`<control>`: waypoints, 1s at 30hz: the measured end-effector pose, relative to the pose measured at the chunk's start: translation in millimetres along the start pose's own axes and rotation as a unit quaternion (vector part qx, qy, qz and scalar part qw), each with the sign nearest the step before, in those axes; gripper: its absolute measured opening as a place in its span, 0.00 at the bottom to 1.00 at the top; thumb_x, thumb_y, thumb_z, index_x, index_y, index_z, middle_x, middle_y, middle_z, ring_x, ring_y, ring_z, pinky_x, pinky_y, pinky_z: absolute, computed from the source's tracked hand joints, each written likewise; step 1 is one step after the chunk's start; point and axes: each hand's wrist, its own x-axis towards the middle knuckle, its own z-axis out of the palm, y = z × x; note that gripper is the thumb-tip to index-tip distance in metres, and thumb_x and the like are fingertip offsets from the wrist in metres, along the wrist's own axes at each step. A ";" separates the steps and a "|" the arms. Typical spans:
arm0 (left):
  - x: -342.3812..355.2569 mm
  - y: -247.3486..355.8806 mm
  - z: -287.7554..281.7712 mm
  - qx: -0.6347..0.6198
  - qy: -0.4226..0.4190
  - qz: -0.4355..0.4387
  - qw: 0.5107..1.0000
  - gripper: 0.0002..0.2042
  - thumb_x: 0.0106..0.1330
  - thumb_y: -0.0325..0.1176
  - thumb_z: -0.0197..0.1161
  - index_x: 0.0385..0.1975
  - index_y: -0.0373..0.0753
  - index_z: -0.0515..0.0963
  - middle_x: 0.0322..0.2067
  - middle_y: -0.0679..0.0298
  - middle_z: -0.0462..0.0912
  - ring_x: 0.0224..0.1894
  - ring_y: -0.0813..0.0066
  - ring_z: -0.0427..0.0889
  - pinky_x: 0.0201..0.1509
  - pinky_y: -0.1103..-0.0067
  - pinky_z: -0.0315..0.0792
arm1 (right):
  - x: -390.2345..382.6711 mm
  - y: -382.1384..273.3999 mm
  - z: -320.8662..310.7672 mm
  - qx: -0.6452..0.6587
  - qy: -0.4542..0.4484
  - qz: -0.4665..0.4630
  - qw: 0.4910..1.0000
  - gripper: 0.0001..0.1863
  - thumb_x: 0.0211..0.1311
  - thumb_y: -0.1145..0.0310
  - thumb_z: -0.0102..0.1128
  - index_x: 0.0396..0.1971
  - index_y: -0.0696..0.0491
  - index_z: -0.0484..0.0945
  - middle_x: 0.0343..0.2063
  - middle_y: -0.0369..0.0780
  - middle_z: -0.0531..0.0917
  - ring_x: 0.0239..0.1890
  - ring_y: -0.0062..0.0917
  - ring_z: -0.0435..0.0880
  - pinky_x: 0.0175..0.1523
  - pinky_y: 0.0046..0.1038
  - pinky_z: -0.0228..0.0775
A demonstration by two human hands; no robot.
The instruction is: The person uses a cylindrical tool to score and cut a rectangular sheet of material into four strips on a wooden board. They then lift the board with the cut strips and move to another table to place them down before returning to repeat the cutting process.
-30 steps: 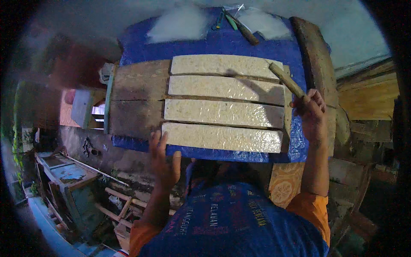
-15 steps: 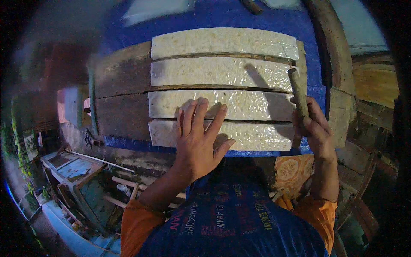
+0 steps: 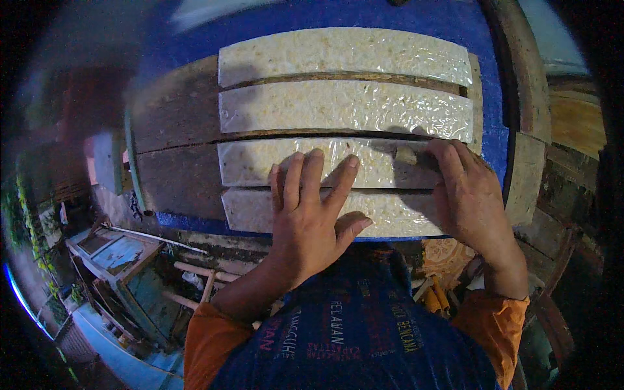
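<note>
Several long, speckled cream slabs in clear plastic [image 3: 344, 53] lie in parallel strips across a wooden board [image 3: 175, 175]. My left hand [image 3: 309, 218] rests with fingers spread on the two nearest strips [image 3: 406, 214], its fingertips on the third from the top [image 3: 247, 159]. My right hand [image 3: 465, 192] is at the right end of that third strip, fingers curled round a short wooden-handled tool [image 3: 406, 156]. The handle's end shows beside my fingers over the plastic; the rest of the tool is hidden by the hand.
A blue tarp [image 3: 195, 222] lies under the boards. A thick plank [image 3: 526, 78] runs along the right side. Below left stands a weathered frame or cabinet [image 3: 114, 250] with a pale pole [image 3: 162, 240] and some wooden rods [image 3: 195, 266].
My left hand has moved from the board's left edge onto the slabs. My right hand has turned inward, bringing the tool low over the third strip. The view has shifted closer.
</note>
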 end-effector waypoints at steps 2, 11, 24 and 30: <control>0.6 0.4 -1.0 0.001 -0.007 -0.003 1.000 0.40 0.62 0.58 0.69 0.73 0.48 0.68 0.67 0.40 0.61 0.69 0.37 0.57 0.74 0.44 0.50 | 1.2 -1.8 2.1 -0.008 -0.019 -0.027 0.999 0.33 0.55 0.72 0.66 0.64 0.43 0.74 0.46 0.44 0.82 0.42 0.45 0.86 0.45 0.44 0.82; 3.4 0.7 -1.7 0.001 -0.010 -0.004 1.000 0.40 0.62 0.58 0.69 0.72 0.48 0.69 0.66 0.40 0.61 0.68 0.36 0.57 0.74 0.43 0.50 | 6.2 -8.5 3.7 -0.058 -0.051 -0.040 0.996 0.36 0.57 0.64 0.69 0.69 0.33 0.72 0.39 0.38 0.83 0.35 0.37 0.88 0.40 0.38 0.83; 2.7 0.7 0.5 -0.005 -0.002 -0.007 1.000 0.39 0.60 0.58 0.70 0.72 0.49 0.71 0.66 0.41 0.62 0.68 0.37 0.58 0.73 0.42 0.51 | 8.9 -13.6 0.9 -0.087 -0.076 -0.022 0.993 0.32 0.58 0.62 0.69 0.66 0.37 0.76 0.37 0.40 0.81 0.31 0.38 0.87 0.34 0.38 0.82; 2.9 0.5 2.0 -0.005 0.012 -0.004 1.000 0.39 0.59 0.57 0.71 0.71 0.49 0.72 0.66 0.43 0.64 0.68 0.39 0.59 0.72 0.41 0.51 | 12.8 -16.1 -1.1 -0.074 -0.055 -0.033 0.995 0.32 0.54 0.65 0.69 0.63 0.40 0.78 0.38 0.40 0.81 0.34 0.37 0.87 0.36 0.38 0.83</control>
